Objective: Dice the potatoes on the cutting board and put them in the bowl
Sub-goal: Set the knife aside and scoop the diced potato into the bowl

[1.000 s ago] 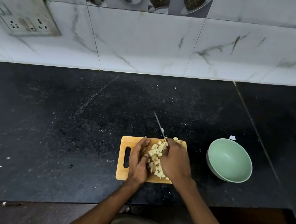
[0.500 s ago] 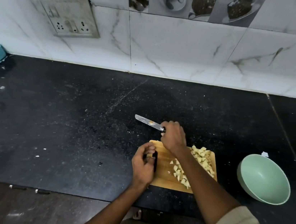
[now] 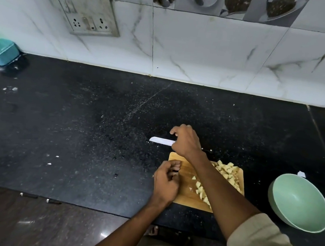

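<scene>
Potatoes point(image 3: 226, 171): already diced, lying as pale cubes on the wooden cutting board point(image 3: 186, 196), thickest toward its far right corner, with a looser trail running down toward the near edge beside the right forearm. Cutting apparently finished, judging by the absence of any whole or half potato in view; transfer to the bowl not yet begun. Black countertop point(image 3: 94, 134) under everything, speckled with pale crumbs and scraps. Green bowl point(image 3: 300, 203) just right of the board, apart from it, tilted slightly, holding nothing visible inside. Teal lidded container point(image 3: 0, 51) far off at the left against the tiled wall, contents hidden. Right hand point(image 3: 186, 141) reached across past the board's far left corner, fingers curled round the handle of a knife point(image 3: 161, 141), pale blade pointing left and lying low over the counter, off the board; contact with the counter impossible to judge. Left hand point(image 3: 166, 182) at the board's left end, fingers bent over the handle slot, apparently gripping the board there. Remaining, by the look of it: knife set aside or used as a scraper, board lifted or cubes gathered, then all pieces moved into the bowl, stray ones near the near edge included. Small white scrap point(image 3: 301, 173) on the counter behind the bowl.
</scene>
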